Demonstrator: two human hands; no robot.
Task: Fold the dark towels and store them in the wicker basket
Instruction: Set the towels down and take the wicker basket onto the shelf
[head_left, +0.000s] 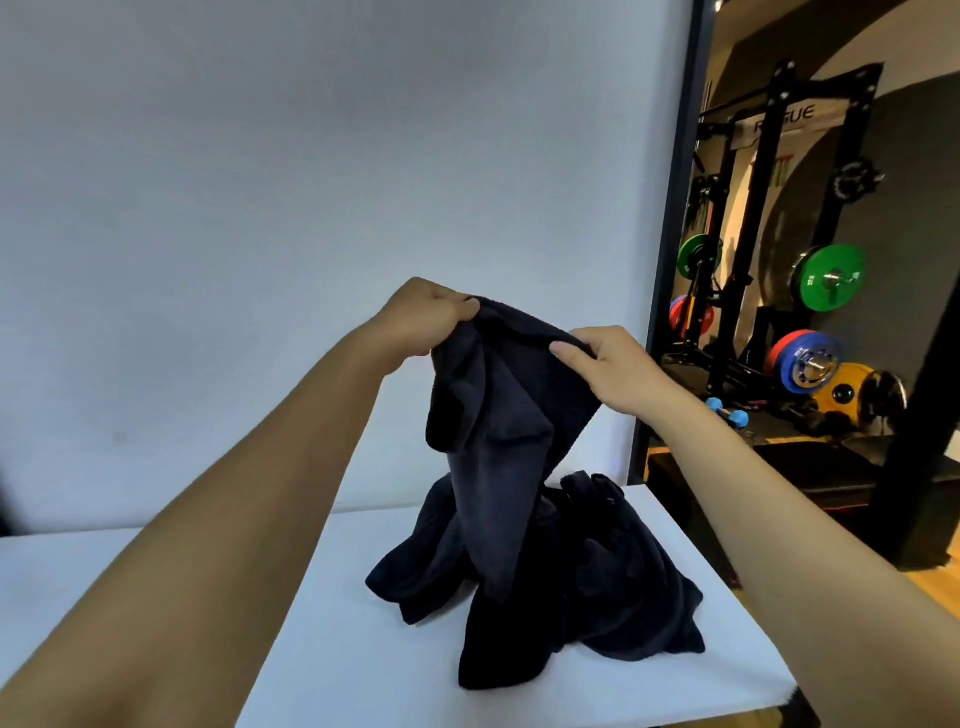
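A person's two bare forearms reach in from the lower corners of the frame and meet near its centre, where both hands lift a dark navy, soft-piled towel (498, 410) above a white tabletop (332, 639). The left hand (423, 322), at about 10 o'clock from the cloth's bulk, is closed on the towel's top edge, the fabric bunched inside its curled fingers. The right hand (610, 364), at roughly 2 o'clock, pinches the same edge between thumb and fingers, close beside the left, so the stretch of cloth between them runs short and slack. From the two grips the towel hangs in loose vertical folds, its lower end trailing down onto a crumpled heap of dark towels (582, 587) that lies on the table at 6 o'clock from the hands; where the lifted piece ends and the heap begins cannot be told. A plain pale wall (311, 156) fills the background at 12 o'clock. At 3 o'clock, past a dark upright frame (670, 249), stands a black weight rack (763, 208) loaded with green (831, 278), red and blue plates.
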